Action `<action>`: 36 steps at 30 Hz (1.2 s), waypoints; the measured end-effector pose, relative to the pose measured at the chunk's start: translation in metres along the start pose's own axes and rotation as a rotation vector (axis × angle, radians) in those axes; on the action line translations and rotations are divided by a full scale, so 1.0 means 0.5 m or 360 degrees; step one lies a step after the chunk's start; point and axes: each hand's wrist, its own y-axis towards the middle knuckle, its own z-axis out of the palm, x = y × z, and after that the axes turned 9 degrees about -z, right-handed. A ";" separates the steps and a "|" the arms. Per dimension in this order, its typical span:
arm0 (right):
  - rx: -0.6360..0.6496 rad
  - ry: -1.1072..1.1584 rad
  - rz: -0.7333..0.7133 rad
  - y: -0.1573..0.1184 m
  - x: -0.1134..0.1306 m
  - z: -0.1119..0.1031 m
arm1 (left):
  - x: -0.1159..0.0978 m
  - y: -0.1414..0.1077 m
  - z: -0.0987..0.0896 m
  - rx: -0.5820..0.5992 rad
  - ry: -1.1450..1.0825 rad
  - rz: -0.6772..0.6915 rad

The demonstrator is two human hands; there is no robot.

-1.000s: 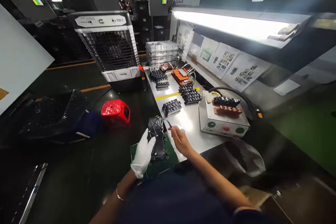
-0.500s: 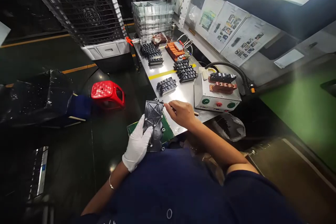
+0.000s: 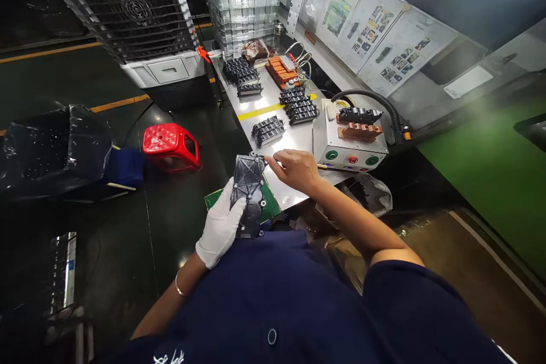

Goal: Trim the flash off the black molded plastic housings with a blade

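My left hand (image 3: pixel 219 224), in a white glove, grips a black plastic cover (image 3: pixel 248 193) with ribs and round holes, held tilted up in front of my body. My bare right hand (image 3: pixel 298 169) is closed at the cover's upper right corner, the thumb stretched toward its edge. A slim hand tool with a tan handle end (image 3: pixel 323 166) pokes out behind that hand; most of it is hidden by the fingers. Under the cover lies a green mat (image 3: pixel 272 203) at the bench's near corner.
On the metal bench (image 3: pixel 294 196) stand several black ribbed parts (image 3: pixel 268 131), an orange fixture (image 3: pixel 282 72) and stacked clear trays (image 3: pixel 243 17). A white control box (image 3: pixel 343 153) with buttons sits to the right. A red stool (image 3: pixel 170 147) and an air cooler (image 3: pixel 166 71) are at left.
The view has shifted slightly, so the bench sits a little higher and further left. The tool's handle end has swung up behind my right hand. Both hands keep their grip.
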 end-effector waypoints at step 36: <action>0.0095 -0.0005 -0.0272 -0.043 0.015 -0.030 | -0.034 -0.024 -0.005 -0.0079 -0.0162 -0.0037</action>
